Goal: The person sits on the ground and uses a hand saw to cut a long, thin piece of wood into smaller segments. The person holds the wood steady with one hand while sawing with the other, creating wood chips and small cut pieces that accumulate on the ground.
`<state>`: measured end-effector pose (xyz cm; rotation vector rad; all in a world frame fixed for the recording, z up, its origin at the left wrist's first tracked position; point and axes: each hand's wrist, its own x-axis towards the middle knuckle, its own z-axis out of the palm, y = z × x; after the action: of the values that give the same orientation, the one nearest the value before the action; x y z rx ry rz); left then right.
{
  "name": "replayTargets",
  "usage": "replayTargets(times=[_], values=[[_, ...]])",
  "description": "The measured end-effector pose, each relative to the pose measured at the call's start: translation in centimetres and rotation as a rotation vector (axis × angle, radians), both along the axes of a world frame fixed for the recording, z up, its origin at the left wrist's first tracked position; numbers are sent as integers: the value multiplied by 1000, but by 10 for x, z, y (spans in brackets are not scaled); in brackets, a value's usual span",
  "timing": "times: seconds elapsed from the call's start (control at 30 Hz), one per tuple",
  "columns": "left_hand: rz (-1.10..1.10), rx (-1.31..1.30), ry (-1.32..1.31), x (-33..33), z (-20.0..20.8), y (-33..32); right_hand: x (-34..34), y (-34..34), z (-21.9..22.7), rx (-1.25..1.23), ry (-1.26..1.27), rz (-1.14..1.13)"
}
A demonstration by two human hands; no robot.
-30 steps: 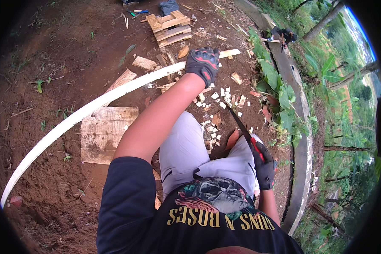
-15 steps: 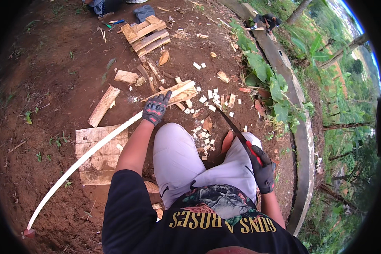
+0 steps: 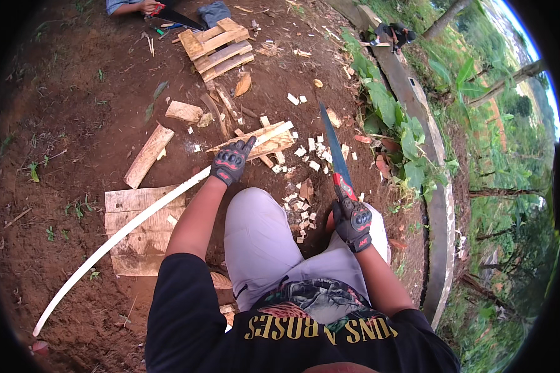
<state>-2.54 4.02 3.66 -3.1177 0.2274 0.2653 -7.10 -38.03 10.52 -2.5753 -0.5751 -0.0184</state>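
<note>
Over soil [image 3: 74, 133], left fingers [image 3: 249, 143] clamp a white strip [image 3: 162, 203] beneath, right fingers [image 3: 340, 209] a saw [image 3: 336, 147].

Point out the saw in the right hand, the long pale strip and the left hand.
Saw [image 3: 336, 145]: head view, middle of the blade.
Strip [image 3: 146, 214]: head view, about midway along its length.
Left hand [image 3: 231, 162]: head view, on its gloved back.

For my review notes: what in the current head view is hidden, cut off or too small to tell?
All in the head view:
White strip: the stretch beneath the left hand is hidden by that hand, so its grip is unclear.
Saw: part of its handle is covered by the right hand.
Second person, upper left: mostly cut off by the top edge.
Distant person, upper right: too small to make out hand details.
</note>
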Motion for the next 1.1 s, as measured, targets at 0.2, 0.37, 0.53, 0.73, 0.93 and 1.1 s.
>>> replayTargets(times=[0.2,0.37,0.53,0.73,0.93,1.1], values=[[18,-22,12,-2,2,12,14,31,-51,-33,-16,60],[34,-118,66,8,0,3,52,50,-73,-399,116,179],[20,-143,70,13,2,7,92,87,-44,-542,469,153],[-18,-151,45,17,1,10,170,177,-37,-210,9,330],[-26,-164,26,19,2,5,183,233,-92,-312,139,521],[-55,-138,69,13,2,15,169,235,-93,-186,173,464]])
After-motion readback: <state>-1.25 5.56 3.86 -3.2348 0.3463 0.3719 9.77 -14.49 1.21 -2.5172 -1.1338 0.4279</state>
